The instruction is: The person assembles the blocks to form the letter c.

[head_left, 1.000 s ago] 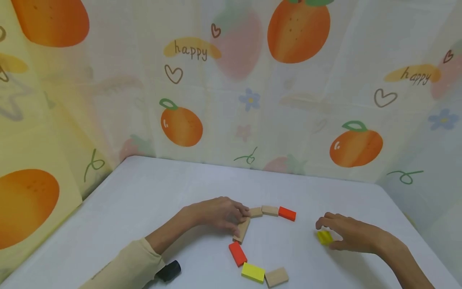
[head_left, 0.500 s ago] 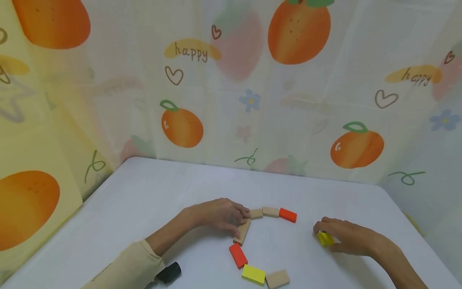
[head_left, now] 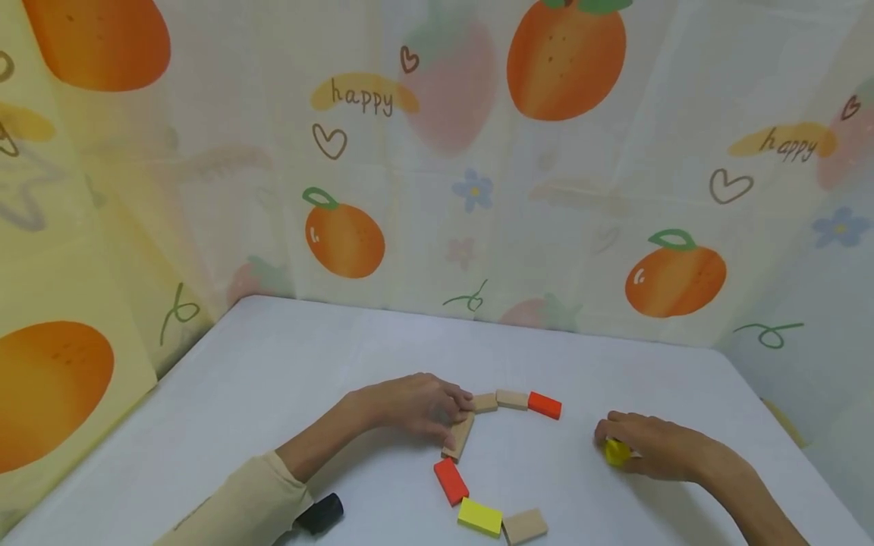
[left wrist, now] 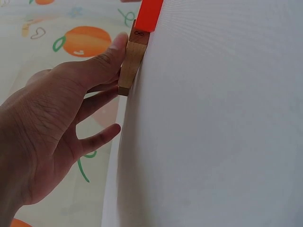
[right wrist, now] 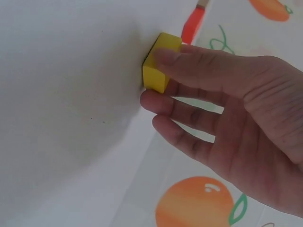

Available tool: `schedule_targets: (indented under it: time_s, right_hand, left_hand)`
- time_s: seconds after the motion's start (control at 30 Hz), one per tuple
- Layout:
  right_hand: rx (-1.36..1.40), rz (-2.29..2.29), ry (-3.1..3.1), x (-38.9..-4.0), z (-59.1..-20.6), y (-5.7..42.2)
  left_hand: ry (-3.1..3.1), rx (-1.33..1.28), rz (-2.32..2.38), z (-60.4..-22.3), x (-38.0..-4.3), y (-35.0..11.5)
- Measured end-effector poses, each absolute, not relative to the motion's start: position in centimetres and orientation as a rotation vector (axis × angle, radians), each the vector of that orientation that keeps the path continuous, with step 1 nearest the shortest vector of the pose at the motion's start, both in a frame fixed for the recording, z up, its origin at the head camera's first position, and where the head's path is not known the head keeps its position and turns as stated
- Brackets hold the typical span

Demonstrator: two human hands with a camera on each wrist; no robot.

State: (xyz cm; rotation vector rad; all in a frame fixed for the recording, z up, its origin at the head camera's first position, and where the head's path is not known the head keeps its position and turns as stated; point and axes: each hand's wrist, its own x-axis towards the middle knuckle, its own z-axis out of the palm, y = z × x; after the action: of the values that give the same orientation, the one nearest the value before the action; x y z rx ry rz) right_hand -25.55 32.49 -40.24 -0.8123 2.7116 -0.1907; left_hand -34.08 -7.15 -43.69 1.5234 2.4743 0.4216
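In the head view, my left hand [head_left: 416, 406] is at the left side of a curved row of small flat blocks. Its thumb and fingers grip a plain wooden block [head_left: 460, 438]; the same wooden block [left wrist: 131, 61] shows beside the thumb in the left wrist view. On the right, my right hand [head_left: 658, 447] pinches a yellow block [head_left: 617, 453] low over the table. Seen from the right wrist, the thumb lies across this yellow block [right wrist: 154, 75], with the index finger mostly hidden behind it.
Two wooden blocks, one of them this wooden block [head_left: 512, 400], and a red block [head_left: 545, 406] continue the row at the back. Toward the front lie another red block [head_left: 451, 481], a yellow block [head_left: 480, 517] and a wooden block [head_left: 524, 526]. A black object [head_left: 322, 514] sits by the left sleeve.
My right hand has lowered slightly and its fingers have closed round the yellow block, which has turned a little. The left hand has stayed in place.
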Motion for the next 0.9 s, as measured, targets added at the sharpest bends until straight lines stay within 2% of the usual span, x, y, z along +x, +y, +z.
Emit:
schedule_targets:
  time_s: [0.57, 0.9]
  right_hand:
    - [-0.845, -0.208, 2.702, -22.9, -38.3, 27.7]
    - [-0.857, -0.155, 2.608, -21.9, -39.2, 24.2]
  left_hand:
    - [2.478, 1.518, 0.426, -43.7, -34.3, -7.3]
    - [2.472, 1.503, 0.419, -43.7, -34.2, -7.2]
